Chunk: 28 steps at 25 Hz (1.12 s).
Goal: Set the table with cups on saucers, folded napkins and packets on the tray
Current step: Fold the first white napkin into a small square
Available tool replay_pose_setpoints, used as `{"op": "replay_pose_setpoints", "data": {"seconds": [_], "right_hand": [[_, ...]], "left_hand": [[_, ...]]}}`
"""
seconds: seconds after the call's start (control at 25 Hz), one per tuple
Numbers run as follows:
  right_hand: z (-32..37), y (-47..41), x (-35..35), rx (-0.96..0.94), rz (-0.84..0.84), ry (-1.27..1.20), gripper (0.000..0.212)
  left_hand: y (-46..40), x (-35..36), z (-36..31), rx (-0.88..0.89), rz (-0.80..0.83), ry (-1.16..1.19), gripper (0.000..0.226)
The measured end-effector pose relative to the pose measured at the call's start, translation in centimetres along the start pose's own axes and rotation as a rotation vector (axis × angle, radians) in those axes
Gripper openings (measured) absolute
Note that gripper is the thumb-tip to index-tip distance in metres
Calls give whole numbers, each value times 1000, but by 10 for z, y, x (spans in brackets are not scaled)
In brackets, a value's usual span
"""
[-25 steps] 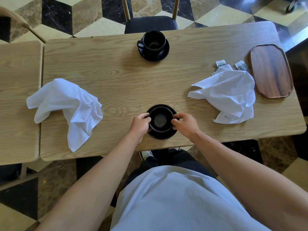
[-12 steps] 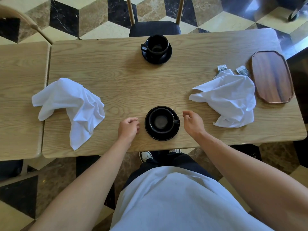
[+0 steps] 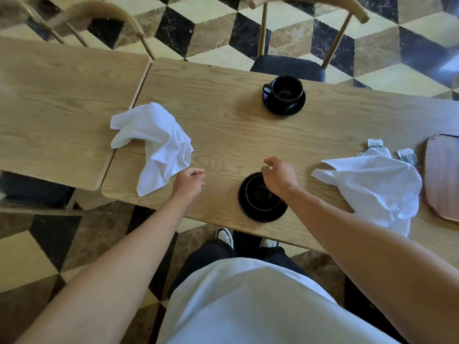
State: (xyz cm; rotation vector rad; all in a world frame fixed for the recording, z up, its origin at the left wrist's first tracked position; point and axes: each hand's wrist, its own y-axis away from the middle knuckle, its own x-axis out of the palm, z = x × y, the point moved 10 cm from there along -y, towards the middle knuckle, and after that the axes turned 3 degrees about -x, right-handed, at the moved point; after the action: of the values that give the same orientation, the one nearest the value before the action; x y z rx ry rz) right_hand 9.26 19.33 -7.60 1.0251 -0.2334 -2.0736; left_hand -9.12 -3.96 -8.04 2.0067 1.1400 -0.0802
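We see the long wooden worktop [image 3: 223, 135] running across the middle of the frame, with a second worktop [image 3: 62, 108] butted against it at the left. Past its upper edge stands a chair [image 3: 288, 67] with a dark seat, on a floor of black, cream and brown tiles.

Two crumpled white napkins lie unfolded on the wood: the left napkin [image 3: 156, 145] straddles the seam between the two surfaces at centre left, and the right napkin [image 3: 377, 184] spreads at the right, near the lower edge. At the far right edge of the frame the dark wooden tray [image 3: 442, 180] is cut off by the border and carries nothing we can see.

The near saucer [image 3: 263, 212] sits just below centre with the near cup [image 3: 258, 194] on it. The far saucer [image 3: 284, 105] sits in the upper middle, holding the far cup [image 3: 285, 89], whose handle points left.

Our left hand [image 3: 190, 182] hangs loosely curled just beside the lower corner of the left napkin, holding nothing. Our right hand [image 3: 279, 176] hovers over the upper right rim of the near cup, fingers bent and empty; we cannot tell whether it touches the rim.

Two small packets [image 3: 375, 144] [image 3: 407, 155] lie on the wood at the upper edge of the right napkin, just left of the tray.
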Motion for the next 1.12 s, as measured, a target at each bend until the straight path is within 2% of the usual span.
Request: {"op": "replay_pose_setpoints", "data": {"seconds": [0.24, 0.36, 0.52, 0.64, 0.76, 0.92, 1.12], "right_hand": [[74, -10, 61, -131, 103, 90, 44], [102, -15, 102, -129, 109, 103, 41], [130, -23, 164, -45, 85, 137, 30], [140, -27, 201, 60, 77, 120, 18], [140, -23, 222, 187, 58, 53, 28], [146, -24, 233, 242, 19, -3, 35], [142, -29, 237, 312, 11, -123, 38]], "left_hand": [[-15, -67, 18, -14, -94, 88, 16], [-37, -101, 26, -10, -96, 68, 17], [-80, -145, 46, -43, -22, 30, 23], [-111, -176, 60, -43, 41, -34, 19], [-128, -188, 66, -4, 124, -157, 23], [-141, -179, 69, 21, 237, -308, 45], [-149, -170, 66, -9, 252, -264, 39]]}}
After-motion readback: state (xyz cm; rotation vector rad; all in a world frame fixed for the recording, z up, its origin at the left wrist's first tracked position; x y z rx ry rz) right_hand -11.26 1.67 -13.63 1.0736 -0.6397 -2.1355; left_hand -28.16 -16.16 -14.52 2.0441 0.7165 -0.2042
